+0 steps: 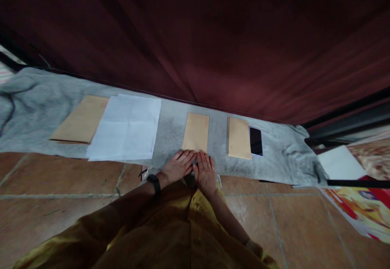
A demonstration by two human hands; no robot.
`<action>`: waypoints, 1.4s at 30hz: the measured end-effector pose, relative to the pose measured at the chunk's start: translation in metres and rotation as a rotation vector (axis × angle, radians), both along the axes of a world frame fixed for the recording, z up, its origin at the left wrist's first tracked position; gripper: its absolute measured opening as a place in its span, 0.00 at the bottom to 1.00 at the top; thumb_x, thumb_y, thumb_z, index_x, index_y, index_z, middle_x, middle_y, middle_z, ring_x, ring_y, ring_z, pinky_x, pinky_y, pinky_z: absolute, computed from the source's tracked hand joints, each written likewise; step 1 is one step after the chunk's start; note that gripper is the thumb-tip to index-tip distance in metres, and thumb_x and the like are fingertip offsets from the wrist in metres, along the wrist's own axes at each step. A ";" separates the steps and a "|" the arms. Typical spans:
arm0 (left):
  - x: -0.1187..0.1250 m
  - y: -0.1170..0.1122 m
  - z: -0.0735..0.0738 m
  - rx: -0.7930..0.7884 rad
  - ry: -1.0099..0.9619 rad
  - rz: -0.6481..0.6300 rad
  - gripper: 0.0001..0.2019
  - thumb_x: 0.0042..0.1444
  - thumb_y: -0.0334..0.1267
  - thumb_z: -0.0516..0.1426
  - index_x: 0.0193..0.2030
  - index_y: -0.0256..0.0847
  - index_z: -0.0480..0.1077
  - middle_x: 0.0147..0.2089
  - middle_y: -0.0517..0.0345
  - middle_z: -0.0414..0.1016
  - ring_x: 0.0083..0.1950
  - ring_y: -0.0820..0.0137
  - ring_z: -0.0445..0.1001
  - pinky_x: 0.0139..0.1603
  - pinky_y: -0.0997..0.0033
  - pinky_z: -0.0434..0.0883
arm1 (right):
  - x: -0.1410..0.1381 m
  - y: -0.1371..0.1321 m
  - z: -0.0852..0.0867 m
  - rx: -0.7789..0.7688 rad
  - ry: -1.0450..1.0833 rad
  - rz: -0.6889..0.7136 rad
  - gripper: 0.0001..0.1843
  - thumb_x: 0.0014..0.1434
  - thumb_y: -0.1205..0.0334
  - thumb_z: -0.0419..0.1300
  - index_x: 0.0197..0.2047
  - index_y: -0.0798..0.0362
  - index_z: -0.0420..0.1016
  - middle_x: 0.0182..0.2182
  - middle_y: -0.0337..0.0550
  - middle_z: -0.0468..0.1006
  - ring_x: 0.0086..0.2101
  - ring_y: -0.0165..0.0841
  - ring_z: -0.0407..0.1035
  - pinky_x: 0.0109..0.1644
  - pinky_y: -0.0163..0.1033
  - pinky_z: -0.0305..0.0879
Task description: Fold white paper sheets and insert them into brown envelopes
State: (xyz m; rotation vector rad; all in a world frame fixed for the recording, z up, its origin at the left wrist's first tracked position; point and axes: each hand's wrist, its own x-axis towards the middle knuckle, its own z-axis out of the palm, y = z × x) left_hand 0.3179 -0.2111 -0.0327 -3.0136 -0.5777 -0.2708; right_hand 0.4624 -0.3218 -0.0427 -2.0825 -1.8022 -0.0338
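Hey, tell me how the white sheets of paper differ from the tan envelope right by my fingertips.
Color: the white sheets are pale, while the tan envelope is light brown.
Size: the white sheets cover a wider area than the narrow tan envelope.
Hands: your left hand and right hand are at the tan envelope's near edge; the white sheets lie apart from both.
Shared: both lie flat on the gray cloth.

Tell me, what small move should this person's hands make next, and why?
Perhaps the left hand should lift the near edge of the middle envelope while the right hand steadies it. Both hands' fingertips are already at its near end, fingers outstretched, and the envelope lies flat, apart from the white papers on the person's left.
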 end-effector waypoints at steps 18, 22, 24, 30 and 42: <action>0.004 -0.003 0.001 -0.073 0.077 -0.044 0.27 0.72 0.43 0.45 0.72 0.33 0.59 0.72 0.42 0.65 0.72 0.56 0.62 0.73 0.53 0.55 | 0.011 -0.012 -0.001 0.066 0.046 0.010 0.28 0.74 0.58 0.46 0.73 0.59 0.58 0.68 0.59 0.66 0.66 0.47 0.59 0.70 0.60 0.52; 0.003 0.001 0.004 -0.060 0.081 -0.068 0.27 0.71 0.45 0.47 0.73 0.36 0.58 0.71 0.43 0.66 0.71 0.57 0.63 0.72 0.53 0.56 | 0.013 -0.011 0.001 0.063 0.048 0.013 0.27 0.74 0.59 0.47 0.72 0.58 0.59 0.66 0.58 0.68 0.66 0.47 0.59 0.70 0.61 0.53; 0.003 0.001 0.003 -0.038 0.083 -0.073 0.27 0.71 0.45 0.48 0.72 0.35 0.61 0.71 0.43 0.66 0.71 0.56 0.64 0.71 0.53 0.57 | 0.012 -0.009 0.001 0.074 0.048 0.018 0.27 0.73 0.61 0.47 0.72 0.58 0.60 0.66 0.58 0.69 0.67 0.47 0.58 0.70 0.61 0.53; 0.001 0.000 -0.003 -0.030 0.058 -0.053 0.27 0.68 0.43 0.52 0.70 0.33 0.64 0.71 0.39 0.66 0.72 0.55 0.63 0.72 0.51 0.58 | -0.004 0.003 -0.002 0.036 0.050 0.101 0.28 0.73 0.63 0.46 0.73 0.60 0.57 0.68 0.57 0.65 0.69 0.42 0.56 0.72 0.55 0.54; -0.028 0.001 -0.013 -0.002 -0.060 0.049 0.29 0.68 0.42 0.50 0.73 0.33 0.58 0.74 0.41 0.61 0.76 0.57 0.58 0.76 0.52 0.56 | 0.000 -0.009 -0.002 0.043 0.051 -0.006 0.29 0.73 0.61 0.48 0.74 0.60 0.56 0.70 0.57 0.63 0.70 0.42 0.55 0.72 0.56 0.56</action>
